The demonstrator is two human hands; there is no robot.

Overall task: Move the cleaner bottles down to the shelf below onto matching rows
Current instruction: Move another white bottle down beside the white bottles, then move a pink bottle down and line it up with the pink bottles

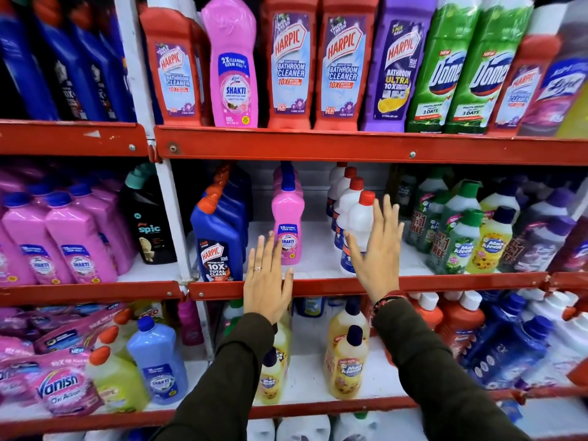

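On the top shelf (318,148) stand red Harpic bottles (289,68), one pink Shakti bottle (234,65), a purple Harpic bottle (396,68) and green Domex bottles (445,74). The shelf below (445,280) holds a row of blue Harpic bottles (218,240), a row of pink Shakti bottles (288,227) and a row of white bottles with red caps (353,211). My left hand (267,281) is flat and empty in front of the pink row. My right hand (377,246) is spread, empty, in front of the white bottles.
Green and yellow Max Kleen bottles (471,240) fill the right of the middle shelf. A white upright post (171,198) divides the bays; pink bottles (63,243) and a black Spic bottle (149,218) stand left of it. The lowest shelf carries yellow and blue bottles and Vanish packs (60,383).
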